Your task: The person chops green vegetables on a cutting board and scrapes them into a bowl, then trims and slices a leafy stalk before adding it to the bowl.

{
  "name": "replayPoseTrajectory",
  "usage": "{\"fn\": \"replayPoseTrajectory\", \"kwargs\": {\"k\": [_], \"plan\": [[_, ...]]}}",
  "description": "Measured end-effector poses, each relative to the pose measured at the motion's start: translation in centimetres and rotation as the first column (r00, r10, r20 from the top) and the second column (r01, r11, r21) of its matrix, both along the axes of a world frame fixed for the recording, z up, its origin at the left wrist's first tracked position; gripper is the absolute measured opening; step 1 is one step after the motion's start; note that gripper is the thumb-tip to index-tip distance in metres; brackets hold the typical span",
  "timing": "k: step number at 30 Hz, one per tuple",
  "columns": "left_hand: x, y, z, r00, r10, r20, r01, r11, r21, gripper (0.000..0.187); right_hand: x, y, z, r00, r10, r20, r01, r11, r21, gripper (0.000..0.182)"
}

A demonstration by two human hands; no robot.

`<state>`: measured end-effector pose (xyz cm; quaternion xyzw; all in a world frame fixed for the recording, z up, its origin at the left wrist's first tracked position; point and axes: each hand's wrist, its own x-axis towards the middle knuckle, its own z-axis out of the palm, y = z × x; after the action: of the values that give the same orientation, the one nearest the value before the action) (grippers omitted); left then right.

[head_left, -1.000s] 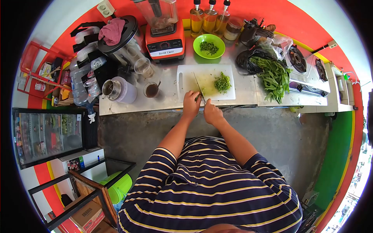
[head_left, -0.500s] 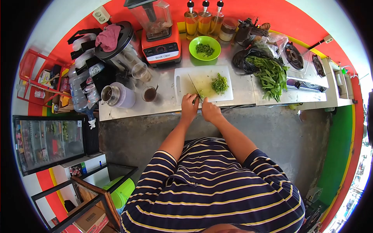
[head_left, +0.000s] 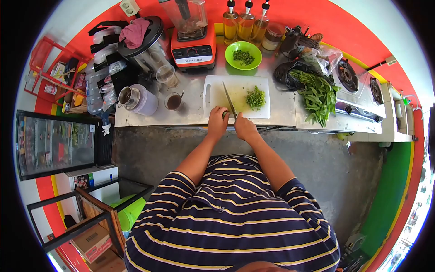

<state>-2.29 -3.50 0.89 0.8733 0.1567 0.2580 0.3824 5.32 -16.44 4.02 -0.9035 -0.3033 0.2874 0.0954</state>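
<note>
On the steel counter lies a white cutting board (head_left: 214, 86). My right hand (head_left: 245, 127), at the board's near edge, is wrapped around the handle of a knife (head_left: 229, 99), whose blade points away across the board. Just left of it, my left hand (head_left: 218, 123) is closed with a small green piece (head_left: 225, 114) at its fingertips; its exact kind is too small to make out. A heap of chopped greens (head_left: 256, 99) rests on the board's right side. Behind the board, a lime-green bowl (head_left: 244, 66) holds more chopped greens.
Leafy green stems (head_left: 317, 93) in a black bag lie to the right, beside a gas stove (head_left: 358, 109). Leftward are a glass of dark liquid (head_left: 173, 102), a flask (head_left: 144, 100) and a clear cup (head_left: 167, 75). A red blender (head_left: 194, 47) and oil bottles (head_left: 245, 25) line the back.
The head view has shifted slightly. The knife blade has swung a little to the right, and my left fingers are farther from it, with the green piece now showing.
</note>
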Motion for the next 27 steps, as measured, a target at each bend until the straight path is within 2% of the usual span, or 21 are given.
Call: {"fn": "replayPoseTrajectory", "kwargs": {"k": [2,3,5,7,10,11,13,17,21,23,27], "plan": [[-0.3,0.2,0.3,1.0,-0.006,-0.027,0.007,1.0,0.027,0.015,0.6,-0.9,-0.3,0.996,-0.088,-0.012,0.088,0.996,0.007,0.03],[-0.4,0.3,0.1,0.999,0.014,-0.047,-0.013,1.0,0.004,0.015,0.9,-1.2,-0.1,0.997,-0.079,-0.008,0.079,0.997,0.009,0.03],[-0.2,0.4,-0.4,0.997,0.04,-0.06,-0.041,0.999,-0.018,0.015,1.8,-1.9,0.3,0.986,-0.165,-0.023,0.166,0.986,0.02,0.032],[-0.1,0.5,-0.5,0.986,0.167,-0.003,-0.163,0.958,-0.234,0.013,2.6,-2.3,0.6,0.986,-0.166,-0.019,0.166,0.986,0.015,0.034],[-0.3,1.6,-0.5,0.961,0.271,0.059,-0.238,0.915,-0.325,0.018,2.9,-2.9,0.8,0.982,-0.187,-0.031,0.187,0.982,0.005,0.037],[-0.7,2.0,-0.5,0.959,0.278,0.05,-0.248,0.912,-0.326,0.018,2.9,-3.2,0.8,0.98,-0.197,-0.002,0.197,0.98,0.006,0.038],[-1.0,2.9,1.7,0.97,0.216,-0.114,-0.244,0.886,-0.393,0.019,3.2,-3.5,1.0,0.979,-0.202,0.028,0.201,0.979,0.011,0.04],[-0.8,3.2,4.1,0.967,0.166,-0.192,-0.231,0.892,-0.389,0.019,3.8,-4.2,1.3,0.983,-0.185,0.007,0.185,0.981,0.058,0.041],[1.1,2.5,2.0,0.966,0.189,-0.179,-0.244,0.896,-0.37,0.016,4.6,-5.3,1.4,0.989,-0.146,-0.031,0.148,0.984,0.1,0.042],[2.1,1.8,0.3,0.989,0.134,-0.068,-0.147,0.952,-0.267,0.016,4.8,-5.8,2.0,0.992,-0.127,-0.015,0.128,0.986,0.103,0.04],[3.7,0.4,0.6,0.989,0.059,-0.137,-0.091,0.966,-0.242,0.016,5.1,-6.6,3.4,0.995,-0.098,0.02,0.096,0.989,0.112,0.036]]}}
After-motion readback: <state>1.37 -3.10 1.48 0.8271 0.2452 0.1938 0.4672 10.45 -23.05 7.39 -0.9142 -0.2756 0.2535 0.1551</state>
